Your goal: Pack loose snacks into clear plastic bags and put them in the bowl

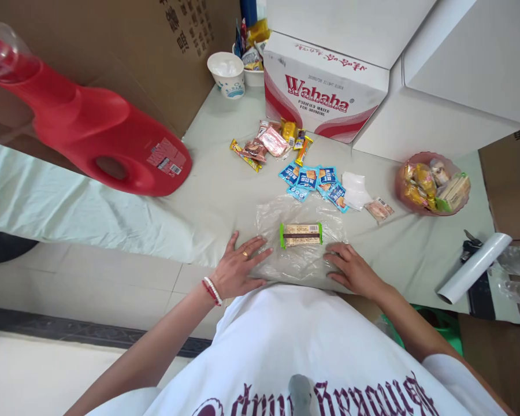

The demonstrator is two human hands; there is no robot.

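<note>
A wrapped wafer snack with green ends lies flat on a crumpled sheet of clear plastic film. My left hand rests at the film's left edge, fingers spread and pointing toward the snack without touching it. At the film's right edge lies my right hand, its fingers apart and nothing in them. Just beyond the film are several blue snack packets and a white tissue. A small pinkish packet sits right of the tissue.
A pink bowl of wrapped snacks stands at right, near a roll of film. Behind are more wrapped snacks, a Wahaha carton and a paper cup. A large red bottle stands at left.
</note>
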